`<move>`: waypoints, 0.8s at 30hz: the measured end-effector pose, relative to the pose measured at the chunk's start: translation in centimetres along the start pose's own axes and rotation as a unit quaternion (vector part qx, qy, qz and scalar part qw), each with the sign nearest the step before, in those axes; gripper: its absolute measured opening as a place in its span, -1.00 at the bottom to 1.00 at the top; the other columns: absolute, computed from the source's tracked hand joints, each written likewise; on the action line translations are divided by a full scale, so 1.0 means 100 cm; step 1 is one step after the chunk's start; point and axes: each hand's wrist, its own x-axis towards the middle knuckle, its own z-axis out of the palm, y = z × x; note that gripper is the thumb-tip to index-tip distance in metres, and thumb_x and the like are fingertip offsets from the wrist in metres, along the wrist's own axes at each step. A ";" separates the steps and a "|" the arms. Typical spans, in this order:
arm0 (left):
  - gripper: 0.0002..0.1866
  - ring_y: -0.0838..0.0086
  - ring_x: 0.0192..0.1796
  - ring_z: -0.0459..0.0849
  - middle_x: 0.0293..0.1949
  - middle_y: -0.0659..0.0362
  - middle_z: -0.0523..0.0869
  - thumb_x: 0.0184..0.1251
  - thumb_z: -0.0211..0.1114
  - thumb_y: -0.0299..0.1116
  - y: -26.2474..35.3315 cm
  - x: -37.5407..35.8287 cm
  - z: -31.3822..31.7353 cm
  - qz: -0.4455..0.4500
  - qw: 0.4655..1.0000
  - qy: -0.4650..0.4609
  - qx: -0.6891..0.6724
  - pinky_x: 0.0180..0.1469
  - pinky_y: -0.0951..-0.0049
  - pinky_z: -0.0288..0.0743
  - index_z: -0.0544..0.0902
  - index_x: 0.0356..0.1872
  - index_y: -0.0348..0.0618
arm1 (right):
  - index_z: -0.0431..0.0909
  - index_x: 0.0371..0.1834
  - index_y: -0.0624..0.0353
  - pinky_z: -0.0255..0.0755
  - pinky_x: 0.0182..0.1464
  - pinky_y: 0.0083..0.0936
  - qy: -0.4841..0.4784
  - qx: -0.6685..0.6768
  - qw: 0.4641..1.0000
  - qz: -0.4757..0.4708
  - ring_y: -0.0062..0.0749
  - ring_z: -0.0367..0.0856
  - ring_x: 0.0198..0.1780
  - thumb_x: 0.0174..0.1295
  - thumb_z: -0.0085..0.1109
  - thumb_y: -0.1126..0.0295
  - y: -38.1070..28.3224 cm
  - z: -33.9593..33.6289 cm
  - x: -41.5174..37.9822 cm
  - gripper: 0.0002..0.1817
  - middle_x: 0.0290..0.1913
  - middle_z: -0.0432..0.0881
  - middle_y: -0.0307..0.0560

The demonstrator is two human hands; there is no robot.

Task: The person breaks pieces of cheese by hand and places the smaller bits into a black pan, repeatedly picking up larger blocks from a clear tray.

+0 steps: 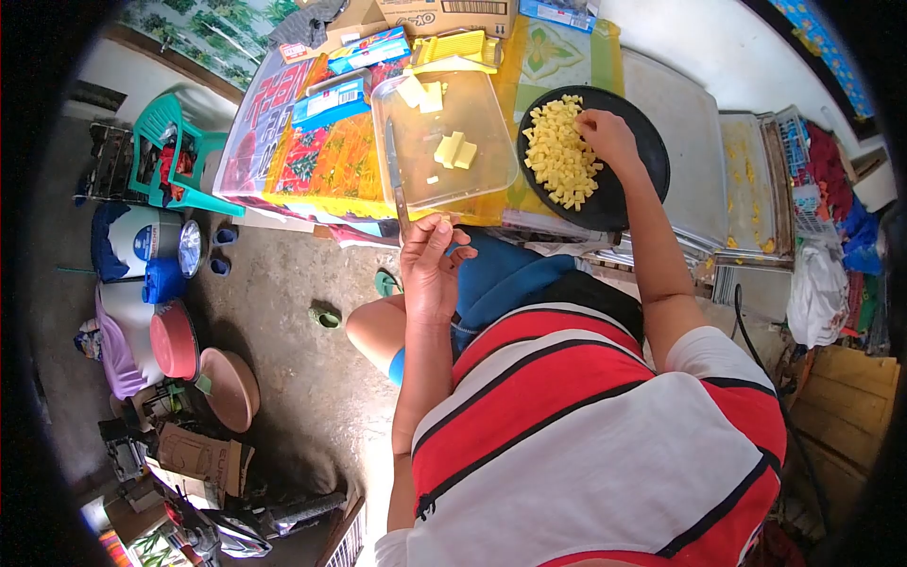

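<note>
At the table's front edge is my left hand, palm up with its fingers curled near the handle of a knife. The knife's blade reaches over the left side of a clear plastic tray. Inside the tray lie yellow blocks and paler pieces near its far edge. My right hand is over a round black pan, its fingertips together at the right side of a heap of small yellow cubes. Whether a cube is between those fingertips is hidden.
Blue boxes and a yellow slatted rack lie behind the tray on the covered table. Metal trays are stacked right of the pan. A green chair stands at the left, with basins on the floor.
</note>
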 end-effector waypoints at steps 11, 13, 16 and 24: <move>-0.77 0.52 -0.30 0.64 -0.24 0.18 0.69 0.35 0.25 -0.21 0.002 -0.001 0.003 -0.015 1.000 0.024 0.012 -0.33 0.45 0.59 0.67 -0.23 -0.18 | 0.65 -0.10 0.04 0.52 -0.10 -0.32 0.011 0.151 0.985 -0.080 -0.14 0.67 -0.15 0.18 0.15 0.29 -0.043 -0.006 -0.021 -0.75 -0.18 0.70 -0.02; -0.76 0.52 -0.30 0.64 -0.25 0.19 0.69 0.35 0.25 -0.20 0.001 0.000 0.004 -0.016 1.000 0.022 0.013 -0.33 0.45 0.58 0.67 -0.23 -0.17 | 0.65 -0.11 0.11 0.52 -0.12 -0.37 -0.014 0.211 0.967 -0.145 -0.20 0.68 -0.17 0.17 0.20 0.29 -0.077 -0.011 -0.039 -0.74 -0.17 0.69 -0.02; -0.77 0.52 -0.29 0.64 -0.24 0.20 0.69 0.35 0.24 -0.19 -0.002 0.002 0.002 -0.018 1.000 0.008 0.021 -0.31 0.42 0.58 0.65 -0.19 -0.14 | 0.61 -0.04 0.19 0.47 -0.16 -0.54 -0.152 0.314 0.911 -0.220 -0.49 0.63 -0.20 0.14 0.32 0.36 -0.120 -0.020 -0.069 -0.68 -0.21 0.68 -0.12; -0.74 0.55 -0.31 0.62 -0.30 0.21 0.69 0.34 0.26 -0.15 -0.005 0.004 -0.002 -0.029 0.999 0.012 0.019 -0.32 0.46 0.58 0.65 -0.21 -0.13 | 0.61 -0.04 0.20 0.43 -0.11 -0.55 -0.231 0.409 0.830 -0.302 -0.41 0.61 -0.13 0.16 0.32 0.36 -0.176 -0.025 -0.105 -0.69 -0.18 0.64 -0.10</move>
